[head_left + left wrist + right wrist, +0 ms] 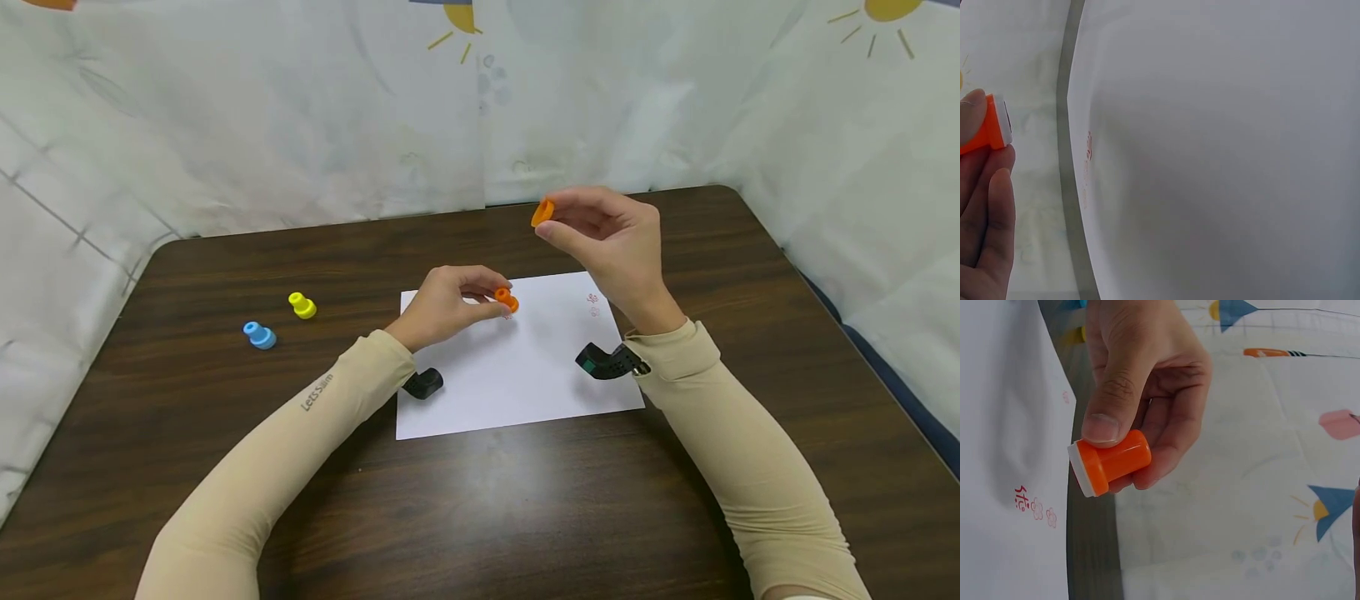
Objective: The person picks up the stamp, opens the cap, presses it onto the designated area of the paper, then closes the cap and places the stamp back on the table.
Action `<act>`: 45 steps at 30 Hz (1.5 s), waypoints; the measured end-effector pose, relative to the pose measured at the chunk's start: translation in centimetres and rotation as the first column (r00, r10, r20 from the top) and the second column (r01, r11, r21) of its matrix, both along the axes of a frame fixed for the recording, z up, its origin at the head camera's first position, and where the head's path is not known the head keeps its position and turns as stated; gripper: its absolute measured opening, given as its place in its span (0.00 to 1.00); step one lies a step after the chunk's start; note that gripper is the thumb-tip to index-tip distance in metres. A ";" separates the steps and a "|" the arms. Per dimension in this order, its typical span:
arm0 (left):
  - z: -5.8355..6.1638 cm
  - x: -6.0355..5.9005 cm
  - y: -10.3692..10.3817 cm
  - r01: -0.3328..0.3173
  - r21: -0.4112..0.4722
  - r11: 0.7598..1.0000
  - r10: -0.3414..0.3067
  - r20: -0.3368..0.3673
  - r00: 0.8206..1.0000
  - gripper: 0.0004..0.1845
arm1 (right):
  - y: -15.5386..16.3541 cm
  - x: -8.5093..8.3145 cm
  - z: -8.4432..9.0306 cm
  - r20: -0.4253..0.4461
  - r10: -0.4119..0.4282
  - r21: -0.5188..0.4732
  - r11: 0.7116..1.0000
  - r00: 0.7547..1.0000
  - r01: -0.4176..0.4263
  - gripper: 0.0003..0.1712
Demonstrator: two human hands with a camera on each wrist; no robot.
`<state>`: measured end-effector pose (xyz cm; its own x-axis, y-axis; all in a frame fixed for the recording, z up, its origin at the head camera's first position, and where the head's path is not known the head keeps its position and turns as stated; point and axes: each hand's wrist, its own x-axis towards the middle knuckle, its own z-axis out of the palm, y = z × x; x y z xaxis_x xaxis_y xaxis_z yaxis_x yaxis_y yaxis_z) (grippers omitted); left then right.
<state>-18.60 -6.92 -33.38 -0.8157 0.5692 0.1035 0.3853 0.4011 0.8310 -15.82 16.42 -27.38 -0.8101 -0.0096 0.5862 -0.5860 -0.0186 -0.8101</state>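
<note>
Left hand [444, 307], "Let's Slim" sleeve [300, 433]

Orange stamp [996, 130]: left hand [988, 231] hiding part, left wrist edge slicing it!
Red marks [592, 299]: too tiny to read, head view!
Blue piece [259, 335]: cropped, right wrist view!

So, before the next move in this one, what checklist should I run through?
1. Orange stamp gripped: ok, in the left hand.
2. Orange cap secured: ok, pinched by the right hand, apart from the stamp.
3. Unmarked space on the paper: ok, plenty beside the red marks.
4. Ink on the stamp's face: cannot tell, face turned away.
5. Yellow stamp and blue stamp off the paper: ok.
</note>
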 end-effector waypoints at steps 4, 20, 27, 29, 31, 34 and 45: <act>-0.1 0.0 0.1 0.020 -0.027 0.999 -0.020 -0.012 1.000 0.18 | -0.2 0.1 0.0 -0.005 -0.002 0.012 1.000 1.000 0.002 0.17; -0.6 -0.3 0.2 0.064 -0.144 0.987 -0.070 -0.033 0.997 0.17 | -0.5 0.2 -0.1 0.000 -0.004 0.045 0.999 1.000 0.004 0.17; -0.7 -0.7 0.2 0.084 -0.188 0.979 -0.091 -0.025 0.996 0.16 | -0.5 0.1 -0.3 0.007 0.005 0.038 0.999 1.000 -0.005 0.17; -0.8 -0.7 0.2 0.090 -0.199 0.976 -0.097 -0.022 0.995 0.16 | -0.6 0.1 -0.3 0.010 0.008 0.036 0.999 1.000 -0.008 0.17; -0.8 -0.7 0.3 0.096 -0.209 0.973 -0.103 -0.024 0.994 0.16 | -0.6 0.1 -0.4 0.018 0.008 0.034 0.999 1.000 -0.009 0.17; -0.8 -0.8 0.3 0.101 -0.220 0.970 -0.110 -0.031 0.993 0.17 | -0.6 0.1 -0.3 0.031 0.006 0.032 0.999 1.000 -0.007 0.16; -0.9 -0.9 0.5 0.113 -0.234 0.966 -0.122 -0.026 0.992 0.16 | -0.7 0.1 -0.2 0.038 0.006 0.033 0.999 0.999 -0.007 0.16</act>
